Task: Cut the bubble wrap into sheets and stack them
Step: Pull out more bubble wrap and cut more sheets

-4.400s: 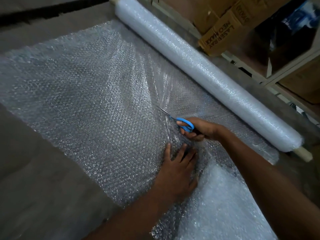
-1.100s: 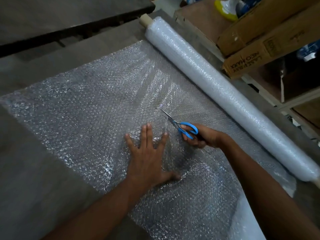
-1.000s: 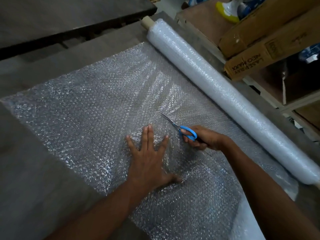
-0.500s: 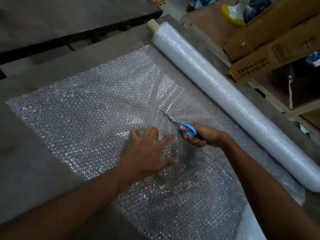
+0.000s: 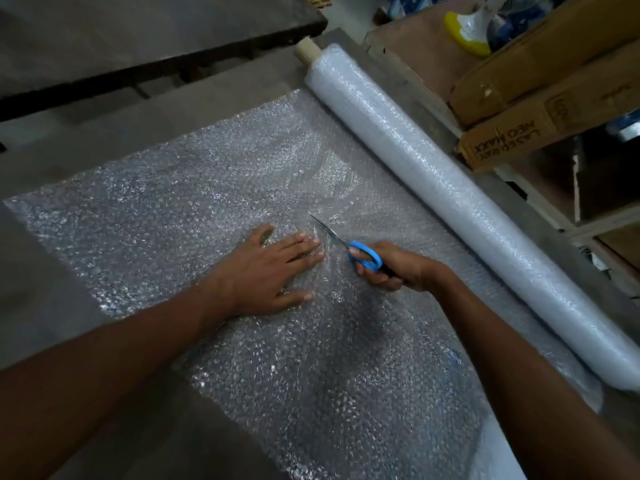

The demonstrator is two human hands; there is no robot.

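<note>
Our left hand [image 5: 268,271] presses straight fingers flat on the clear bubble wrap sheet [image 5: 166,216]; just beside them, our right hand [image 5: 394,268] grips blue-handled scissors [image 5: 349,245].

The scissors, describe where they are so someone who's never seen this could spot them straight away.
Start at the long white bubble wrap roll lying along the right side, then look left onto the unrolled sheet. The scissors are in the right hand, beside the flat left hand; their bright blue handles are unmistakable.
</note>
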